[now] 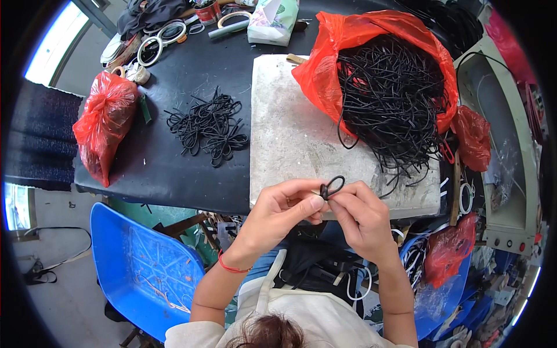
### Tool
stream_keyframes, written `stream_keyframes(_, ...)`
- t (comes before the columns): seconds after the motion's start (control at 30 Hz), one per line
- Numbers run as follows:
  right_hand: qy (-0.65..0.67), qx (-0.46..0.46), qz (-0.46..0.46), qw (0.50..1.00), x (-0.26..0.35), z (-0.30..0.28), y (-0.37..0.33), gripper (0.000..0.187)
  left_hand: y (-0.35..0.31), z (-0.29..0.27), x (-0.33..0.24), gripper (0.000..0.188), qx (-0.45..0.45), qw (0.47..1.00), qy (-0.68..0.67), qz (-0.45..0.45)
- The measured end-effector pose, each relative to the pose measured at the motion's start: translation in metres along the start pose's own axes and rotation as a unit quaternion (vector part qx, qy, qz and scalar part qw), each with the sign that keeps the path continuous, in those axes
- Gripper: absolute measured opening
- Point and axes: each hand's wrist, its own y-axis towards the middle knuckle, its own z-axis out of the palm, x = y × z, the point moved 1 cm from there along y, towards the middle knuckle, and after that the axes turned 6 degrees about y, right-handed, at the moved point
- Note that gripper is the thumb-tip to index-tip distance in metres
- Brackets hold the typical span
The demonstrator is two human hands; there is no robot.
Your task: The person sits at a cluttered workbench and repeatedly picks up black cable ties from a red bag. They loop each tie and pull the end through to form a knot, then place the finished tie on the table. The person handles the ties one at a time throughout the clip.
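A short black cord [337, 185], bent into a small loop with a dark knot at its base, is pinched between my two hands above the board's front edge. My left hand [288, 210] grips the knot between thumb and fingers. From the other side, my right hand [364, 219] is closed with thumb and fingertips on the cord beside the loop. Its cord ends are hidden by my fingers. Beyond my hands, an open red plastic bag [320, 66] spills a tangle of black cords [394, 93] onto the pale board [287, 127]. Looped black cords [210, 129] lie heaped to the left.
A tied red bag [105, 119] sits at the black table's [174, 180] left edge. White rings [152, 49] and a tissue pack [272, 23] are at the back. Blue tubs [136, 261] stand low on both sides. A grey metal cabinet [507, 174] borders the right.
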Motion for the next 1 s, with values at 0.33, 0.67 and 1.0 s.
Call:
stream_keyframes(0.33, 0.407, -0.005, 0.250, 0.878, 0.004, 0.011, -0.006, 0.012, 0.003, 0.001, 0.011, 0.017, -0.056, 0.998, -0.013, 0.034)
stream_keyframes(0.67, 0.262, -0.120, 0.262, 0.921, -0.001, 0.016, -0.004, 0.016, -0.001, 0.018, 0.020, 0.017, -0.091, 0.991, 0.001, 0.097)
stream_keyframes(1.0, 0.368, -0.061, 0.280, 0.885, -0.010, 0.010, 0.004, 0.007, -0.004, 0.013, 0.013, 0.029, -0.090, 0.967, 0.205, 0.125)
